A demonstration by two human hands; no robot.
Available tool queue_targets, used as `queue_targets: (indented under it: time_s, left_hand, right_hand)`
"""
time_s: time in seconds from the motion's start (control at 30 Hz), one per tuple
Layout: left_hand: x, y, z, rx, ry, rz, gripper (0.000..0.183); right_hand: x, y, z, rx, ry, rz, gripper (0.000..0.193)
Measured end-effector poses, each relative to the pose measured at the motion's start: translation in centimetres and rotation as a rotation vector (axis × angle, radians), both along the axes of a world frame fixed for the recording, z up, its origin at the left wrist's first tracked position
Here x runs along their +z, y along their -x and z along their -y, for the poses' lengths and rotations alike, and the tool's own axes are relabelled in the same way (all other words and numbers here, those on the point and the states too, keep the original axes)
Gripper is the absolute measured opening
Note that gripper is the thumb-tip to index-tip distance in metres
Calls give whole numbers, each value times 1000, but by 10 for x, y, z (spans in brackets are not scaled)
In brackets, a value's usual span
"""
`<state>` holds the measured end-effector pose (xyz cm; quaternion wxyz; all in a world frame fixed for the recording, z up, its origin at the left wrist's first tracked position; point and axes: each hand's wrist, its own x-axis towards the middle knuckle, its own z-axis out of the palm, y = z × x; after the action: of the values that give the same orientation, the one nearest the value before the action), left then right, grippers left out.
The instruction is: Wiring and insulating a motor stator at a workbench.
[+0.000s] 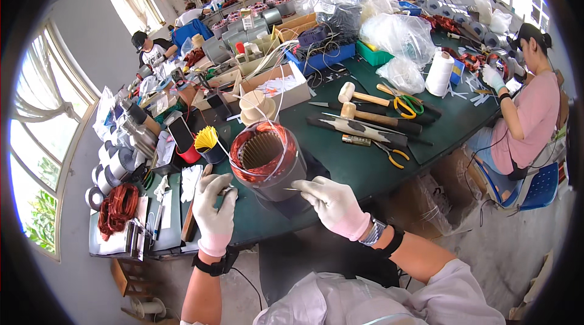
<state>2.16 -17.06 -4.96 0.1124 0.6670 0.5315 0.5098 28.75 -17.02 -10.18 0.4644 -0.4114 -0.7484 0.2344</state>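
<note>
A grey metal motor stator [266,161] with copper windings stands tilted on the green table [353,161], its open end facing me. My left hand [214,210], in a white glove, rests at its lower left side, fingers pinched on something small. My right hand [331,203], also gloved, pinches a thin needle-like tool [292,189] pointing at the stator's lower right side. A white cord runs up from the windings.
Two wooden mallets [365,106], pliers [394,155] and yellow-handled scissors [404,103] lie right of the stator. A cup of yellow strips [208,142], a cord spool [439,73], plastic bags and boxes crowd the far side. A person in pink [529,118] works at right; others sit far left.
</note>
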Motion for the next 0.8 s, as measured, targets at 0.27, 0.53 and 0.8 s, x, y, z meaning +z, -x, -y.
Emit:
queue_targets:
  time_s: [0.27, 0.53, 0.8]
  left_hand:
    - [26, -41, -16, -88, -324, -424, 18]
    - [25, -57, -29, -223, -293, -528, 19]
    - [19, -51, -30, -202, -232, -477, 19]
  right_hand:
    - [21, 3, -34, 69, 163, -192, 52]
    - [9, 3, -7, -53, 131, -134, 15]
    - [11, 20, -8, -156, -191, 106, 18]
